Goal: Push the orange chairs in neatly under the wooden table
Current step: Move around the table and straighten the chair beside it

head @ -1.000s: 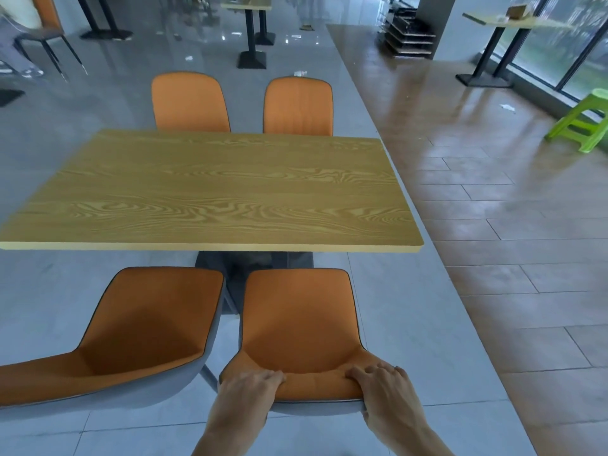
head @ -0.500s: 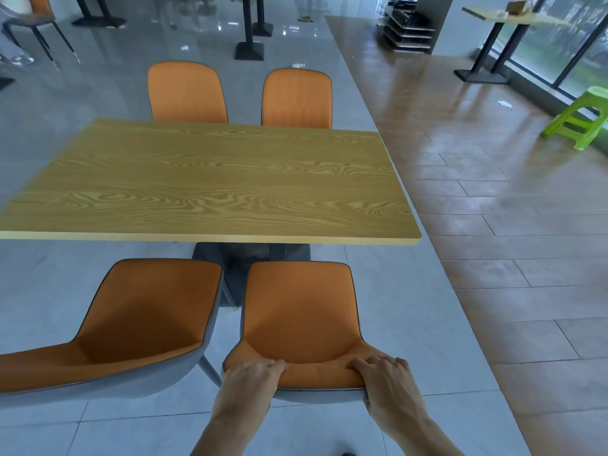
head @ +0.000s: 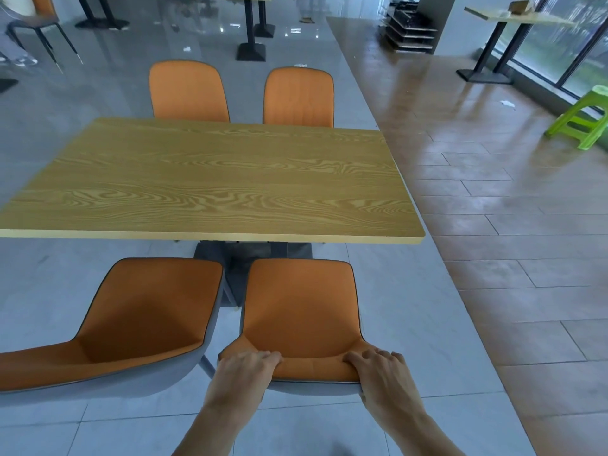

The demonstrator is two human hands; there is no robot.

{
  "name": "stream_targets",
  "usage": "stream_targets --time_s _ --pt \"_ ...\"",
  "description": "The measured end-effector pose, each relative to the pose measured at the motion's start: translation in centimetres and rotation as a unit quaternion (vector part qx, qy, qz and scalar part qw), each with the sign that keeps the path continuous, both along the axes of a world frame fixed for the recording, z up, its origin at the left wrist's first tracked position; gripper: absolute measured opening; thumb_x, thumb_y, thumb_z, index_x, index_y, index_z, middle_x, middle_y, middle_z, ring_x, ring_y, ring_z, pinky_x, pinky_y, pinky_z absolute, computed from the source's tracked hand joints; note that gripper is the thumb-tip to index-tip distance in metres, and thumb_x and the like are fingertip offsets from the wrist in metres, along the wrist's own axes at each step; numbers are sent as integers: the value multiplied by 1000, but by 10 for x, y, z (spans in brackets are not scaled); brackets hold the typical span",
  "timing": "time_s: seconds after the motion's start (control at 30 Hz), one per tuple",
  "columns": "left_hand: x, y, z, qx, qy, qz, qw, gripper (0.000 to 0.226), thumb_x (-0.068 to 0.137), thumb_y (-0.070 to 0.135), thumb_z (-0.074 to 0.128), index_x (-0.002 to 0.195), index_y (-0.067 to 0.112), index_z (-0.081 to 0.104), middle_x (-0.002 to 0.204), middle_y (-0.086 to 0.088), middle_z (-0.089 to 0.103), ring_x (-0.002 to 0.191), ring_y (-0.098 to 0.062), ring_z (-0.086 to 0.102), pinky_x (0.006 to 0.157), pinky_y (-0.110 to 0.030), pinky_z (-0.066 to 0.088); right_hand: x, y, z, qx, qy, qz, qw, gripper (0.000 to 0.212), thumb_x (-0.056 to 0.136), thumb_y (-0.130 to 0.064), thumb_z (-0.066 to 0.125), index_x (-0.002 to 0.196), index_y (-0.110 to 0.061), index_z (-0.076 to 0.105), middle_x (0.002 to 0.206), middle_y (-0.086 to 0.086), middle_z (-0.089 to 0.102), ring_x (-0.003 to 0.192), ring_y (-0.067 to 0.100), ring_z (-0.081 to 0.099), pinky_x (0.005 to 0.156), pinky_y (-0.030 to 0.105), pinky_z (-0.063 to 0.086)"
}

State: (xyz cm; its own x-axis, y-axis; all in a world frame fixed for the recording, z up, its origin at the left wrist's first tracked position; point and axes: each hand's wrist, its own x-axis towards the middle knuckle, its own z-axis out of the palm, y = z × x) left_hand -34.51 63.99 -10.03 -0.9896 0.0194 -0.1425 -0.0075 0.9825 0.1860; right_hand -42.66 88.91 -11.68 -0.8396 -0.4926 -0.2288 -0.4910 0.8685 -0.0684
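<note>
The wooden table (head: 210, 179) stands in front of me. The near right orange chair (head: 301, 311) faces it, its seat front just short of the table's near edge. My left hand (head: 245, 368) and my right hand (head: 381, 370) each grip the top of its backrest, fingers curled over the rim. The near left orange chair (head: 144, 320) stands beside it, turned slightly leftward and apart from the table. Two far orange chairs, the left one (head: 187, 90) and the right one (head: 297, 97), stand against the table's far edge.
The table's dark pedestal base (head: 250, 255) sits under its middle. A green plastic stool (head: 580, 121) stands at the right on brown tiles. Other tables (head: 251, 28) and a dark-legged chair (head: 36, 24) stand further back.
The near right chair has slid forward toward the table with both hands on its backrest. My view has moved closer to the table.
</note>
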Motion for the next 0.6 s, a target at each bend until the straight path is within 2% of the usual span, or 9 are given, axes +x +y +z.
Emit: stream_targets --time_s 0.07,0.17,0.33,0.6 --pt "-2 4 -2 20 3 -9 1000 50 37 1 84 75 31 70 54 15 59 46 -5 55 39 -22 48 -4 4 -1 -1 -1 3 1000 38 59 -6 67 84 -35 62 63 -8 59 63 22 61 60 37 47" --pt "-6 9 -4 30 1 -22 999 49 37 4 86 75 31 70 54 16 59 46 -4 55 39 -21 48 -12 11 -2 10 -2 3 1000 40 62 -8 63 91 -36 62 69 -9 62 72 21 62 65 36 47" --pt "-7 10 -6 26 2 -22 999 59 32 3 85 80 34 71 57 18 60 48 -2 56 39 -20 49 -12 11 -2 12 -10 -5 1000 38 61 -13 66 92 -35 62 72 -8 64 75 22 63 68 38 47" --pt "-6 12 -5 20 1 12 1000 55 34 -2 81 76 32 69 57 17 60 49 -4 55 41 -22 50 -7 7 4 -6 -3 -26 1000 41 59 -10 73 91 -35 65 71 -8 63 74 22 63 70 39 47"
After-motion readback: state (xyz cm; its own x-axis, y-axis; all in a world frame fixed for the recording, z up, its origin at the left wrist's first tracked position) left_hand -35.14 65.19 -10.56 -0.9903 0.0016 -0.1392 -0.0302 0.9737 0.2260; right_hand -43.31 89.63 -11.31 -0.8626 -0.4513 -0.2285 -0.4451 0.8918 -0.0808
